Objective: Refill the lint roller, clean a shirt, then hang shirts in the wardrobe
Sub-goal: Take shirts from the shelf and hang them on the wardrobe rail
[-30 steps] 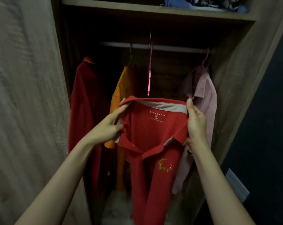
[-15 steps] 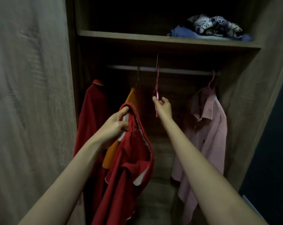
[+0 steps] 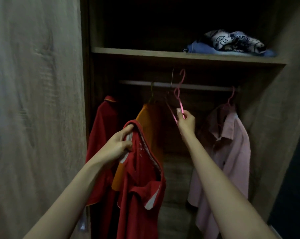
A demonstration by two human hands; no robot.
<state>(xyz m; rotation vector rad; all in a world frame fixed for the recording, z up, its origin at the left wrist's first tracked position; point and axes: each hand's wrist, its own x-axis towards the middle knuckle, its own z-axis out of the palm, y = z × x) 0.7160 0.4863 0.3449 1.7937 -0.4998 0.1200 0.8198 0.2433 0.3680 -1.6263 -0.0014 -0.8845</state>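
My left hand (image 3: pixel 117 146) grips a red polo shirt (image 3: pixel 140 190) by its collar, and the shirt hangs limp in front of the open wardrobe. My right hand (image 3: pixel 186 120) pinches the lower part of an empty pink hanger (image 3: pixel 178 94). The hanger's hook stands above the metal rail (image 3: pixel 197 86), lifted off it and tilted.
On the rail hang a dark red shirt (image 3: pixel 104 135) at left, an orange shirt (image 3: pixel 150 121) behind the held one, and a pink shirt (image 3: pixel 232 144) at right on a pink hanger. Folded clothes (image 3: pixel 232 43) lie on the shelf (image 3: pixel 145 53) above. The wardrobe door (image 3: pixel 33 100) stands at left.
My right hand let go of the red shirt's collar, reached up, took the pink hanger and raised it off the rail. The shirt now hangs from my left hand alone.
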